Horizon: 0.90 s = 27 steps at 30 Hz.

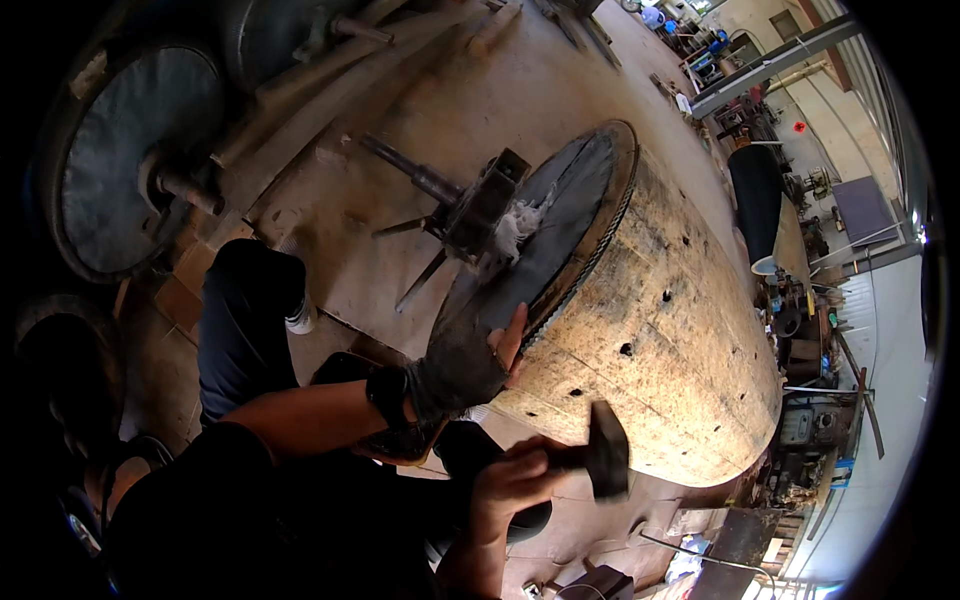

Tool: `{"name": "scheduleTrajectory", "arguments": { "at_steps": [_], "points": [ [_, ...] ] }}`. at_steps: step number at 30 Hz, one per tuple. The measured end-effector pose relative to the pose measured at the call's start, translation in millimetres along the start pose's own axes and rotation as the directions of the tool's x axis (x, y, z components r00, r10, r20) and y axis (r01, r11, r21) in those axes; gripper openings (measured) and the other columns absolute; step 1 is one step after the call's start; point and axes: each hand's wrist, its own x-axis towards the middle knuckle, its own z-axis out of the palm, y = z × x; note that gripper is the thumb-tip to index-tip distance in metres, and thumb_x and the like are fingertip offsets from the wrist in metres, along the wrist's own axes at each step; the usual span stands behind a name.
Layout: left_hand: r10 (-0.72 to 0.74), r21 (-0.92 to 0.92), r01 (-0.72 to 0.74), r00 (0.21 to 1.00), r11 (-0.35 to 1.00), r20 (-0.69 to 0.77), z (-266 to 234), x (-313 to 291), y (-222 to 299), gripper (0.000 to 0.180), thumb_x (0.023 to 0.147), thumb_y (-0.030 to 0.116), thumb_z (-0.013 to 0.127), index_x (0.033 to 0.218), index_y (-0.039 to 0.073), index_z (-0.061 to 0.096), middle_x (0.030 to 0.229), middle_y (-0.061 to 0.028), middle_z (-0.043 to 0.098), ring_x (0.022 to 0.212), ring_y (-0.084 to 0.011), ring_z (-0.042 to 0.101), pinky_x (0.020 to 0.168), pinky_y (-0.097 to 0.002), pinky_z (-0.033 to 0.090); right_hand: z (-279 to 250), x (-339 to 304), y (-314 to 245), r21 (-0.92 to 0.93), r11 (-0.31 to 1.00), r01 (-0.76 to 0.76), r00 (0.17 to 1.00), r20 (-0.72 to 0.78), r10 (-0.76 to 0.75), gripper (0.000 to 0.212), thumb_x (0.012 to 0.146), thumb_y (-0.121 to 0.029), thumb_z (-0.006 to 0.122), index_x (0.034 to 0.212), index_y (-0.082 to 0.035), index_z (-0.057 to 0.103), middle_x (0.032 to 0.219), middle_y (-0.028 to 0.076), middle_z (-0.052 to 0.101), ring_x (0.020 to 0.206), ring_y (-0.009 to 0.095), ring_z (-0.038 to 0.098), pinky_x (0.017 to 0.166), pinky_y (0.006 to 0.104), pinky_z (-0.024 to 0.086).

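Observation:
A large wooden drum (680, 330) lies on its side, its pale surface stained and dotted with dark holes. A braided cord (580, 275) edges its rim around the dark end face (565, 220). My left hand (465, 370), in a dark fingerless glove, grips this rim, one finger stretched along the edge; whether something small is pinched there is hidden. My right hand (515, 480) is bare and closed round the handle of a hammer (607, 452). The slightly blurred hammer head is beside the drum's lower near side, and I cannot tell whether they touch.
From the drum's end juts a metal shaft (415, 170) with a blocky fitting (485, 205), rods and whitish fibres. Another round-ended drum (140, 160) with a shaft stands at the left, near long beams (340, 85). Machinery and a dark roll (757, 205) line the right side.

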Motion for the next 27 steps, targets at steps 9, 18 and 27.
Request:
{"name": "scheduleTrajectory", "arguments": {
  "at_steps": [9,18,27],
  "points": [
    [0.05,-0.018,-0.05,0.999,0.999,-0.019,1,2,-3,0.088,0.082,0.02,0.073,0.151,-0.015,0.03,0.066,-0.009,0.054,0.055,-0.0257,0.056,0.054,-0.0423,0.047,-4,5,-10,0.332,0.914,0.231,0.94,-0.32,-0.121,0.039,0.106,-0.035,0.046,0.108,0.004,0.055,0.07,0.001,0.048,0.056,0.009,0.044,0.052,0.0241,0.039],
    [0.041,-0.043,-0.042,0.999,0.998,-0.027,8,0,-4,0.088,0.082,0.017,0.072,0.151,-0.015,0.028,0.065,-0.009,0.054,0.053,-0.0247,0.055,0.051,-0.0413,0.046,-20,0,-30,0.291,0.957,0.018,0.985,-0.169,0.033,0.038,0.104,-0.031,0.047,0.085,0.002,0.049,0.065,0.008,0.053,0.052,0.016,0.048,0.049,0.0262,0.036],
    [0.093,-0.038,-0.096,0.992,0.995,-0.09,18,-3,-10,0.087,0.084,0.019,0.071,0.151,-0.016,0.027,0.065,-0.0091,0.054,0.052,-0.0255,0.055,0.05,-0.0414,0.047,-2,-6,-13,0.154,0.987,-0.04,0.996,-0.067,0.051,0.04,0.107,-0.033,0.046,0.091,0.002,0.055,0.063,0.002,0.055,0.052,0.011,0.046,0.047,0.024,0.038]
  ]
}}
